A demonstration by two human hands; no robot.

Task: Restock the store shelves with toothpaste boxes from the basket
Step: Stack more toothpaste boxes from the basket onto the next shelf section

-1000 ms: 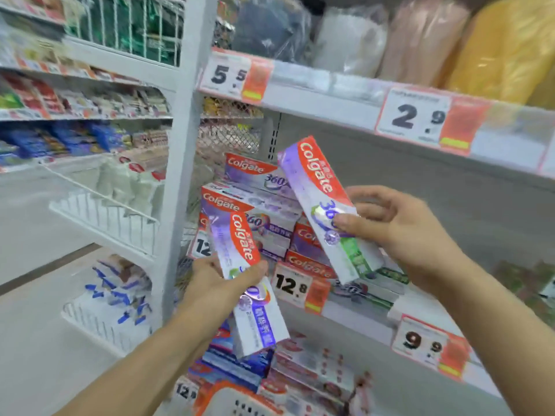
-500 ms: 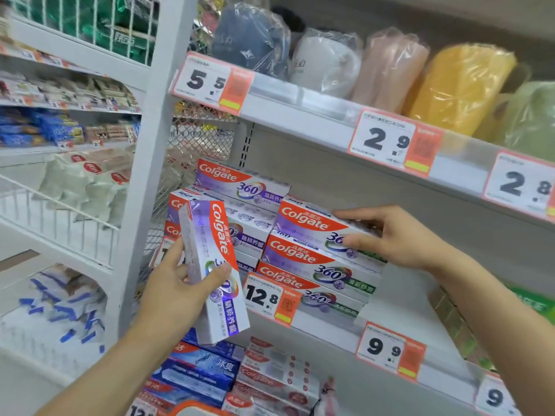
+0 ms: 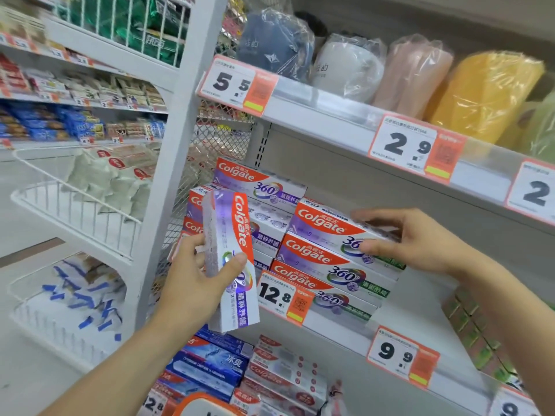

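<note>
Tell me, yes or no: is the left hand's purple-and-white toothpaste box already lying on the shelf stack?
No, the left hand holds the purple-and-white toothpaste box upright before the stack.

bright, even, diffuse light with no single visible source; shadows are faint, the deepest lying in the recess under the upper shelf edge [image 3: 330,114]. soft glare streaks the plastic-wrapped cups [image 3: 486,94] above that edge, and a pale violet sheen marks the held toothpaste box [image 3: 232,259] below it. print on the 12.8 price tag [image 3: 282,295], below the edge, reads sharply. the wire baskets [image 3: 75,211] and far shelves to the left of the edge are smeared by blur. wide-angle distortion bows the white upright [image 3: 177,145] and tilts the shelf edge toward the frame's right border.
</note>
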